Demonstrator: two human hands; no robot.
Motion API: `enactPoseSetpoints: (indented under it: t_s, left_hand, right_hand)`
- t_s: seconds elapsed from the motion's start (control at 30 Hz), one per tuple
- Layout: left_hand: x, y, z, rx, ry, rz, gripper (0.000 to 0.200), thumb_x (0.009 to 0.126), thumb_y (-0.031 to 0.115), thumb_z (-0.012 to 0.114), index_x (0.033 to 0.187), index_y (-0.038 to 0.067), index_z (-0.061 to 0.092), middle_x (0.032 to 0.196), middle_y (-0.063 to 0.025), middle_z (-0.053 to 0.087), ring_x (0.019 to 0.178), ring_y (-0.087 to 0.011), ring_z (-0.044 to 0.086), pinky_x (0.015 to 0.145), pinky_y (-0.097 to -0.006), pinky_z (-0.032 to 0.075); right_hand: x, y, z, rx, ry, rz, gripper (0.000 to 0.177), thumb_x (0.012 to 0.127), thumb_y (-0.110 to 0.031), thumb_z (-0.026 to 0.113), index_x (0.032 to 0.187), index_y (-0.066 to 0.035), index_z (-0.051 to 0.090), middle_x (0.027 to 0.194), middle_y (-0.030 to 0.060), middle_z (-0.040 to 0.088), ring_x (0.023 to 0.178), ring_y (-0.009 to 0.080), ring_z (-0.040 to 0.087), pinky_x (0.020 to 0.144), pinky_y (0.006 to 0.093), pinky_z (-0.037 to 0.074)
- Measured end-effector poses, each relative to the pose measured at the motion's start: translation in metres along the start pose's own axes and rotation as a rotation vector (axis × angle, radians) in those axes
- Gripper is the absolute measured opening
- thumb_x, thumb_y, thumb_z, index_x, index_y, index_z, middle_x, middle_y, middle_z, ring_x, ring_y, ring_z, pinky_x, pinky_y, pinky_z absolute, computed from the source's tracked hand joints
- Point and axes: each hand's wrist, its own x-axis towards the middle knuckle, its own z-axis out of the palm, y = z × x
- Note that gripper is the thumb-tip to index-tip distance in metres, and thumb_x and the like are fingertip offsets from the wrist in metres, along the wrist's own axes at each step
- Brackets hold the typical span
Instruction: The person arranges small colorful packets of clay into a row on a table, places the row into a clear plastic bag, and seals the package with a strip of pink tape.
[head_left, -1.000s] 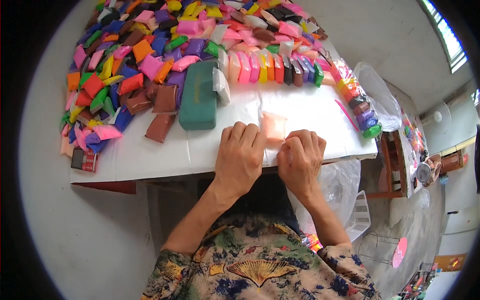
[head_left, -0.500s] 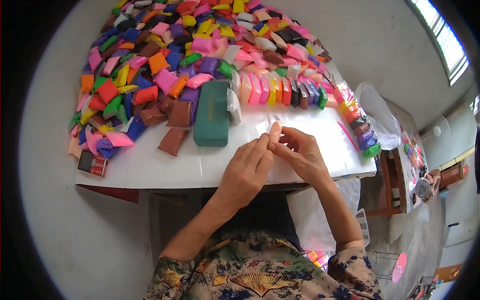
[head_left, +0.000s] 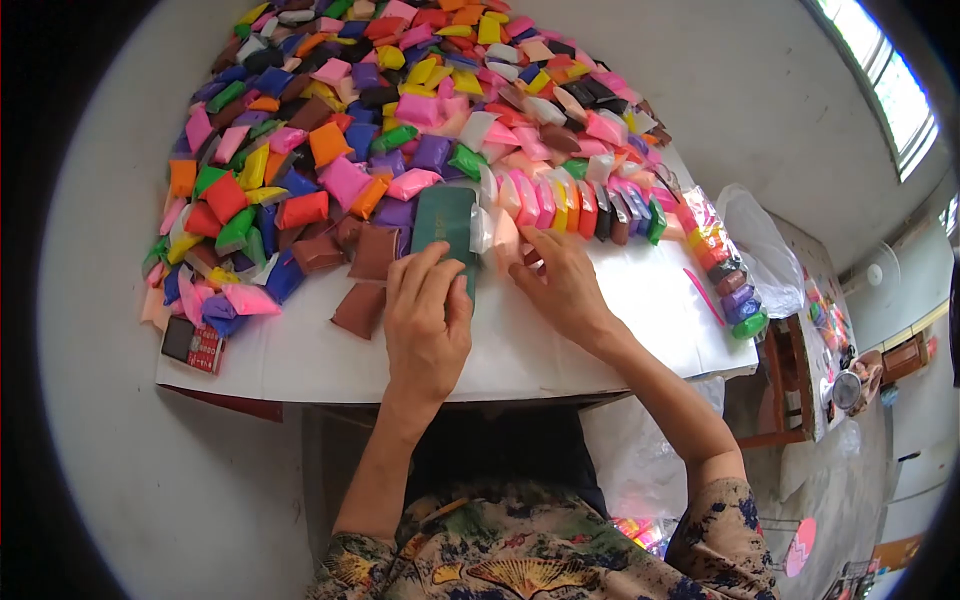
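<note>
My left hand (head_left: 428,325) lies over the near end of a dark green case (head_left: 442,220), fingers slightly bent and apart, thumb along its right side. Between the thumb and fingers of my right hand (head_left: 562,288) is a peach packet (head_left: 505,238), standing upright at the left front of a row of packets. The row of small coloured packets (head_left: 560,205) runs right from the case in pink, yellow, red, black, brown, blue and green. A white packet (head_left: 481,230) stands between the case and the peach one.
A large heap of coloured packets (head_left: 345,180) covers the back and left of the white table (head_left: 330,365). A red-and-black box (head_left: 195,345) lies at the left corner. A filled strip of packets (head_left: 728,270), a pink stick (head_left: 703,297) and a clear plastic bag (head_left: 760,250) lie right.
My hands have parted. The left has moved left onto the green case; the right has carried the peach packet forward and left to the row. The view has shifted slightly.
</note>
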Motion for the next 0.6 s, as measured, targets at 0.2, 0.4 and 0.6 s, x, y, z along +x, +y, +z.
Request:
enactPoseSetpoints:
  t_s: [0.2,0.4,0.6]
  left_hand:
    - [-0.001,0.003,-0.002,-0.036,-0.024,-0.086,0.012,0.089,0.0,0.062,0.1,-0.003,0.065,0.113,-0.0175,0.066,0.105,-0.035,0.06,0.094,-0.0424,0.047]
    - [-0.001,0.004,-0.005,-0.049,-0.019,-0.05,0.011,0.088,-0.001,0.062,0.098,-0.005,0.064,0.11,-0.019,0.065,0.101,-0.0361,0.059,0.089,-0.0433,0.048]
    - [-0.002,0.005,-0.004,-0.063,-0.006,-0.033,0.012,0.086,-0.002,0.062,0.098,-0.005,0.063,0.11,-0.0196,0.064,0.1,-0.0372,0.058,0.087,-0.044,0.049]
  right_hand:
    - [-0.001,0.007,0.007,-0.048,0.068,-0.085,0.035,0.086,-0.011,0.069,0.117,0.004,0.061,0.101,0.0173,0.065,0.091,0.03,0.065,0.079,0.0386,0.052]
    - [-0.013,-0.01,-0.001,-0.089,0.11,-0.113,0.031,0.086,-0.012,0.068,0.113,0.002,0.061,0.102,0.0191,0.063,0.091,0.0363,0.064,0.079,0.0429,0.051]
    - [0.037,-0.027,-0.045,-0.278,0.302,-0.291,0.016,0.082,-0.011,0.07,0.097,-0.007,0.066,0.085,0.0105,0.063,0.077,0.0305,0.064,0.066,0.0417,0.05]
